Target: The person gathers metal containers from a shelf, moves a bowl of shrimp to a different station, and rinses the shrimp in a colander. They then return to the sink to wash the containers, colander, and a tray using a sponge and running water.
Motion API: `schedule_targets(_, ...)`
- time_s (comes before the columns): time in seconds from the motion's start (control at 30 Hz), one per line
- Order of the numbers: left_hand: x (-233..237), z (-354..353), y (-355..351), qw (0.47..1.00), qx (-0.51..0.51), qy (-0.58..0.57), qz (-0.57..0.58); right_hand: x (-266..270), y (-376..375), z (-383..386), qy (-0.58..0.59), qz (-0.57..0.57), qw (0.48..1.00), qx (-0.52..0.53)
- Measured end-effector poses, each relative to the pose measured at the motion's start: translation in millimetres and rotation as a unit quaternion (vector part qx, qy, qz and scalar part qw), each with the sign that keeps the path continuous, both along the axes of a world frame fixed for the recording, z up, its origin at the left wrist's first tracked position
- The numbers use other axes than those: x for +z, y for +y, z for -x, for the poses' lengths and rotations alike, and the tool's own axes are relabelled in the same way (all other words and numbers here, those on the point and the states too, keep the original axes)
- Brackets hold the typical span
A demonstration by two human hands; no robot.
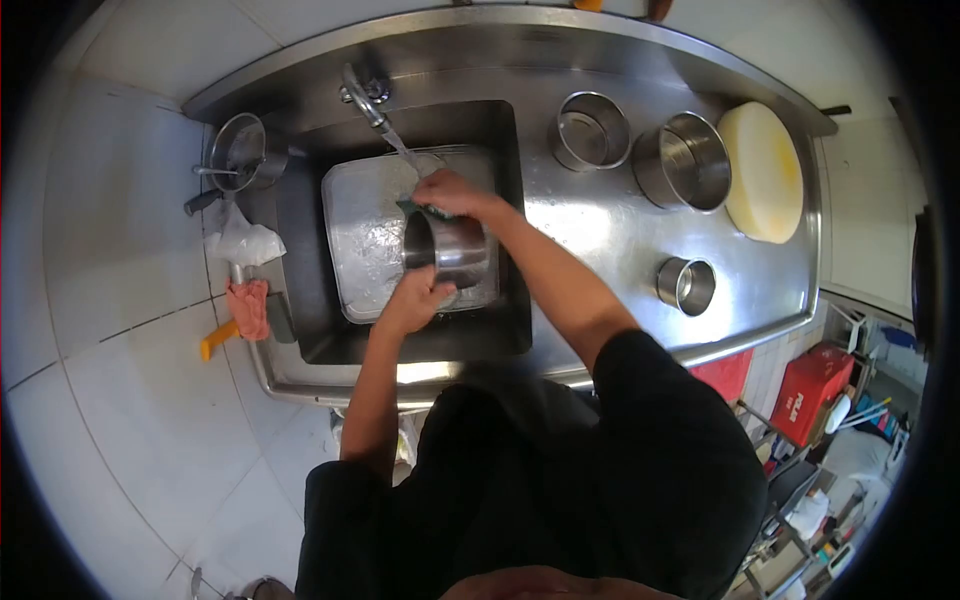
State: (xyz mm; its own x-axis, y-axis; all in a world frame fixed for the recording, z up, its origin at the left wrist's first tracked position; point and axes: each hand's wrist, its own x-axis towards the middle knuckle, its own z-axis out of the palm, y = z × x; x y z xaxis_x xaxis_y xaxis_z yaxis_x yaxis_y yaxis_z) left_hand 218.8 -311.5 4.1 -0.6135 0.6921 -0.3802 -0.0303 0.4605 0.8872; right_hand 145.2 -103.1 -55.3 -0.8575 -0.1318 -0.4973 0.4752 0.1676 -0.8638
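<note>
My left hand [411, 301] grips the near rim of a steel pot [461, 250], tilted on its side with its mouth to the left. My right hand [449, 192] is closed on a green scouring pad [432, 211] at the pot's far edge; part of the pad is hidden under the fingers. Both hands are over a clear plastic tub [352, 208] that sits in the sink [300, 300]. Water runs from the faucet [369, 100] into the tub, close beside my right hand.
On the counter to the right stand two steel pots [590, 132] [684, 163], a small steel cup [686, 286] and a round, pale yellow board [763, 172]. Left of the sink are a pot with a handled utensil [241, 153], a plastic bag [243, 238] and a pink cloth [248, 309].
</note>
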Motion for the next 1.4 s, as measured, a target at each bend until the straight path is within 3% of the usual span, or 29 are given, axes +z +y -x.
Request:
schedule_targets(0.07, -19, -4, -4, 0.998, -0.041, -0.008, 0.038, -21, 14, 4, -0.108, 0.107, 0.988, 0.015)
schedule_targets(0.17, -10, 5, 1, 0.995, 0.080, -0.047, -0.025, -16, 20, -12, -0.153, 0.134, 0.970, -0.130)
schedule_targets(0.2, -4, 9, 0, 0.993, 0.114, -0.024, -0.003, -16, 11, -19, -0.090, 0.166, 0.955, -0.230)
schedule_targets(0.23, -11, 8, 2, 0.959, 0.227, -0.103, -0.134, -18, -1, -31, -0.029, 0.196, 0.923, -0.329)
schedule_targets(0.27, -26, 6, 6, 0.890, 0.330, -0.180, -0.259, -20, -16, -47, 0.032, 0.222, 0.877, -0.425)
schedule_targets(0.3, -42, 6, 9, 0.788, 0.422, -0.248, -0.374, -20, -35, -65, 0.091, 0.132, 0.894, -0.418)
schedule_targets(0.37, -57, 14, 6, 0.767, 0.452, -0.253, -0.378, -18, -70, -94, 0.209, -0.049, 0.894, -0.394)
schedule_targets(0.4, -53, 12, 9, 0.757, 0.470, -0.269, -0.366, -20, -72, -96, 0.249, -0.060, 0.882, -0.396)
schedule_targets(0.5, -54, 0, 12, 0.760, 0.460, -0.295, -0.352, -15, -20, -68, 0.032, -0.014, 0.946, -0.324)
schedule_targets(0.53, -53, -6, 18, 0.764, 0.448, -0.306, -0.350, -14, -8, -49, 0.001, 0.062, 0.940, -0.336)
schedule_targets(0.6, -61, -1, 24, 0.772, 0.439, -0.312, -0.338, 10, -25, -46, 0.149, -0.036, 0.950, -0.273)
schedule_targets(0.63, -75, 10, 20, 0.752, 0.466, -0.320, -0.339, 24, -34, -51, 0.221, -0.086, 0.942, -0.237)
schedule_targets(0.7, -95, 35, 14, 0.703, 0.525, -0.331, -0.348, 25, -55, -77, 0.326, -0.125, 0.902, -0.253)
schedule_targets(0.73, -82, 44, 14, 0.692, 0.503, -0.347, -0.384, 22, -65, -85, 0.377, -0.139, 0.878, -0.258)
schedule_targets(0.8, -69, 55, 14, 0.635, 0.492, -0.399, -0.443, -9, -64, -99, 0.120, 0.062, 0.893, -0.430)
schedule_targets(0.83, -67, 58, 15, 0.604, 0.483, -0.426, -0.470, -15, -58, -103, -0.019, 0.161, 0.854, -0.494)
schedule_targets(0.87, -72, 56, 16, 0.585, 0.466, -0.441, -0.496, -22, -52, -103, -0.057, 0.300, 0.823, -0.480)
schedule_targets(0.93, -83, 44, 26, 0.585, 0.422, -0.446, -0.529, -25, -34, -93, -0.126, 0.554, 0.705, -0.425)
schedule_targets(0.97, -87, 37, 32, 0.583, 0.399, -0.449, -0.547, -25, -29, -86, -0.111, 0.576, 0.676, -0.446)
schedule_targets(1.0, -93, 31, 36, 0.547, 0.432, -0.471, -0.540, -23, -25, -76, -0.096, 0.596, 0.647, -0.465)
schedule_targets(1.07, -133, 34, 14, 0.647, 0.390, -0.488, -0.437, -27, -10, -60, -0.093, 0.641, 0.605, -0.463)
schedule_targets(1.1, -144, 36, 6, 0.692, 0.366, -0.492, -0.381, -27, -4, -56, -0.075, 0.609, 0.646, -0.454)
schedule_targets(1.13, -95, 36, 12, 0.814, 0.392, -0.340, -0.261, -28, 2, -53, -0.056, 0.575, 0.685, -0.444)
schedule_targets(1.17, -79, 44, 13, 0.825, 0.421, -0.277, -0.254, -27, 6, -50, -0.036, 0.539, 0.722, -0.432)
schedule_targets(1.23, -38, 65, 20, 0.869, 0.353, -0.238, -0.251, 2, 3, -52, 0.029, 0.359, 0.848, -0.389)
schedule_targets(1.3, -58, 83, 23, 0.901, 0.300, -0.261, -0.177, 14, -18, -49, 0.093, 0.189, 0.927, -0.310)
schedule_targets(1.33, -74, 89, 19, 0.913, 0.272, -0.270, -0.140, 48, -21, -49, 0.062, 0.133, 0.946, -0.290)
schedule_targets(1.4, -129, 94, 2, 0.832, 0.300, -0.372, -0.282, 60, -25, -46, 0.097, 0.070, 0.972, -0.204)
